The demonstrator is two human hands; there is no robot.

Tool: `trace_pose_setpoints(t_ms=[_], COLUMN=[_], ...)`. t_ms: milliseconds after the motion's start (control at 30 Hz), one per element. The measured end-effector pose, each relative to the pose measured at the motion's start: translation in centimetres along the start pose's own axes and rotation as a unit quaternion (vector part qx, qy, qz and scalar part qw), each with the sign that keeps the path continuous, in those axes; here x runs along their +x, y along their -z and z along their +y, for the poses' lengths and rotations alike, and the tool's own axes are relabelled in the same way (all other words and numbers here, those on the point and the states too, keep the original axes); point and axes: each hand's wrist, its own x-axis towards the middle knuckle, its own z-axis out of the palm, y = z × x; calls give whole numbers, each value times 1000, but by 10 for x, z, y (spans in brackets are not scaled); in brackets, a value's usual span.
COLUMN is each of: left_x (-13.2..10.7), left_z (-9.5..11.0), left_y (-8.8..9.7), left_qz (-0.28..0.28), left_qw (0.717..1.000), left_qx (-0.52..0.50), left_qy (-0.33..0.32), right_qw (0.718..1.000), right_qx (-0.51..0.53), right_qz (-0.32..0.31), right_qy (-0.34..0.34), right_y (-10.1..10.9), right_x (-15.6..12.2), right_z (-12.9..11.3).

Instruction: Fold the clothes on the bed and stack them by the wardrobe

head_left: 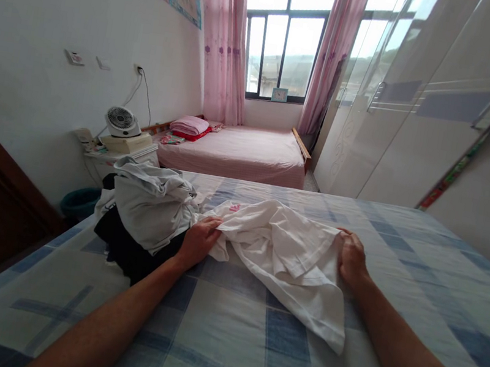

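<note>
A crumpled white garment (283,253) lies across the blue-checked bed sheet (220,341) in front of me. My left hand (199,239) is closed on its left edge, the fingers pinching the cloth. At the garment's right edge, my right hand (351,257) grips the fabric in the same way. Both forearms reach forward over the bed. A small pink mark shows near the garment's top left.
A pile of grey and black clothes (144,217) sits on the bed to the left of my left hand. Beyond stand a pink bed (240,152), a small fan (122,122) on a side table, a window and a wardrobe (425,100) at the right.
</note>
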Motion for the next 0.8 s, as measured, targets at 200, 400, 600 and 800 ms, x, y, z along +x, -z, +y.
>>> trace_pose_setpoints(t_ms=[200,400,600,800], left_x=[5,9,9,12], left_z=[-1,-5,-7,-4], left_y=[8,8,7,17], left_qz=[144,188,185,163], left_qw=[943,882,878,912], left_qx=[-230,-358,-362,-305], left_qy=[192,241,253,222], right_qw=[957,835,820,913], right_qx=[-214,-349,-336,-262], right_qz=[-21,-251,-338,-249], right_qy=[194,345,317,188], right_y=[-5,-16,-21,-11], right_x=[-14,-43,-50,-38], right_z=[-17,-31,-25,-43])
